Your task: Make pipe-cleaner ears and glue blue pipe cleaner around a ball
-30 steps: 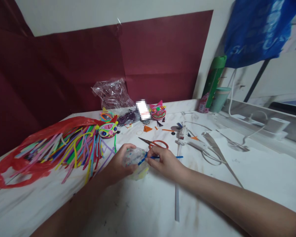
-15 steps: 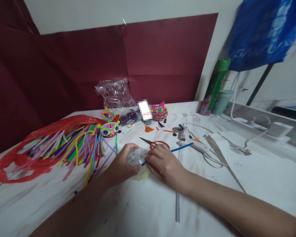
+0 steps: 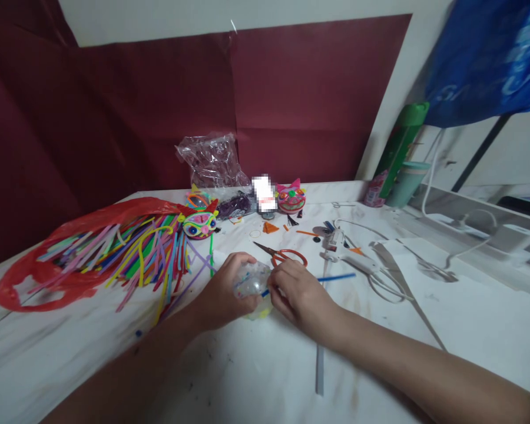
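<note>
My left hand [image 3: 223, 291] is wrapped round a clear speckled ball [image 3: 252, 281] held just above the white table [image 3: 247, 377]. My right hand [image 3: 298, 297] pinches a blue pipe cleaner [image 3: 338, 277] against the ball's right side; the stem sticks out to the right over the table. Red-handled scissors [image 3: 285, 255] lie just behind my right hand. A white glue gun [image 3: 348, 254] with its cord rests further right.
A red bag spilling coloured pipe cleaners [image 3: 115, 253] lies at left. Finished decorated balls [image 3: 199, 224], [image 3: 291, 199] and a clear plastic bag [image 3: 212, 160] sit at the back. A green bottle [image 3: 397, 153] and a cup [image 3: 406, 182] stand at back right. A grey strip [image 3: 320, 368] lies near me.
The blue pipe cleaner's free end swung up and then settled lower as my right hand worked it at the ball. The view shifted slightly to the left.
</note>
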Available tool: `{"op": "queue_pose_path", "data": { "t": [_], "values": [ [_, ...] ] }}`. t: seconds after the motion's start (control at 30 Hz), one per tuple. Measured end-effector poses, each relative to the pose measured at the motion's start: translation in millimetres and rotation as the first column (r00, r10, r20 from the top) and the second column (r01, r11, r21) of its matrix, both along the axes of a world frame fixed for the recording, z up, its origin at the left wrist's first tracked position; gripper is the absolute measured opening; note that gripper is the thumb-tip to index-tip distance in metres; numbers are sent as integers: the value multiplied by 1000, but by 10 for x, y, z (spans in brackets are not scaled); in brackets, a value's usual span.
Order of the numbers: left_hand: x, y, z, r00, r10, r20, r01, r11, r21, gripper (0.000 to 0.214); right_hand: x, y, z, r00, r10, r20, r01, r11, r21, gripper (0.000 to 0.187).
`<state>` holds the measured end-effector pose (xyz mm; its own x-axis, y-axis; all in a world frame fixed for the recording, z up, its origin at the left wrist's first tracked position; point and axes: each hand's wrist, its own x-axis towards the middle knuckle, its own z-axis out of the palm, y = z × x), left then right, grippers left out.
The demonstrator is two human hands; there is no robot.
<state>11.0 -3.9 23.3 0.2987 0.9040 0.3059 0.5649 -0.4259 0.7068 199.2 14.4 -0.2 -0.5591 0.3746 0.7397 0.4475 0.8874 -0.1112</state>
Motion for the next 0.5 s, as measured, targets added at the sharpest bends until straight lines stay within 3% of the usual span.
{"op": "queue_pose_path", "data": {
  "t": [0.5],
  "values": [
    [24, -2, 18, 1000, -2, 9, 2, 1000, -3, 48, 0, 11, 26, 997, 35, -69, -52, 962, -266, 13]
  ]
}}
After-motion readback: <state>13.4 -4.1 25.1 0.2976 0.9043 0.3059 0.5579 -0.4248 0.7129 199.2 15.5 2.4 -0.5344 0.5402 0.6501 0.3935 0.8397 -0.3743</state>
